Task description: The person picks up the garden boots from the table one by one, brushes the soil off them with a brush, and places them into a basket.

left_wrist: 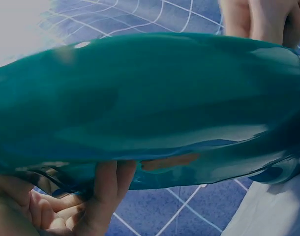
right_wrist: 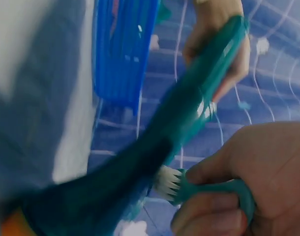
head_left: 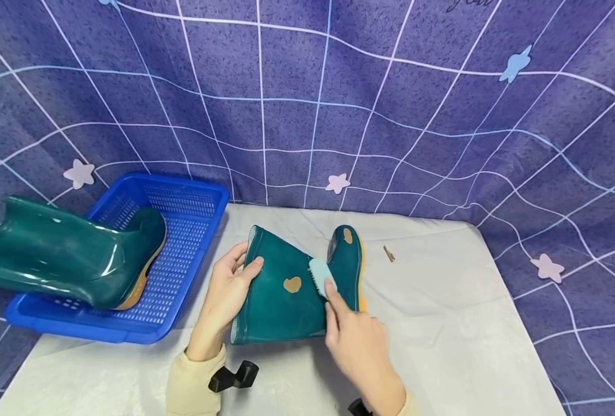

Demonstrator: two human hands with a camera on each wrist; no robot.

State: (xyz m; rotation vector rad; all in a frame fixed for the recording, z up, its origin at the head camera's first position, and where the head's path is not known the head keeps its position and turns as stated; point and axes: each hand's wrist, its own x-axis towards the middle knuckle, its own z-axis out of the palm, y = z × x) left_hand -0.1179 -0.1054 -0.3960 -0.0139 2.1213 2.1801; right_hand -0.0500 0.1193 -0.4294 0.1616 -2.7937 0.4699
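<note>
A purple-blue curtain [head_left: 292,127] printed with pale grid lines and stars hangs behind my table [head_left: 458,346], which is covered in white cloth. At the left end of the table sits a blue basket [head_left: 188,254], with a green boot [head_left: 58,248] lying on its side in it, the shaft sticking out past the rim. In front of me, over the middle of the table, is a second boot [head_left: 273,315], tipped sideways with its opening to my left and its yellow-edged sole to my right. My left hand [head_left: 228,286] grips the shaft beside the opening, thumb on the face towards me. My right hand [head_left: 358,341] is closed round a pale blue brush [head_left: 320,276], its bristles against the boot near the ankle. A brown patch [head_left: 292,284] marks the shaft, another the toe. A small brown clip-like piece [head_left: 389,253] lies beyond the sole.
</note>
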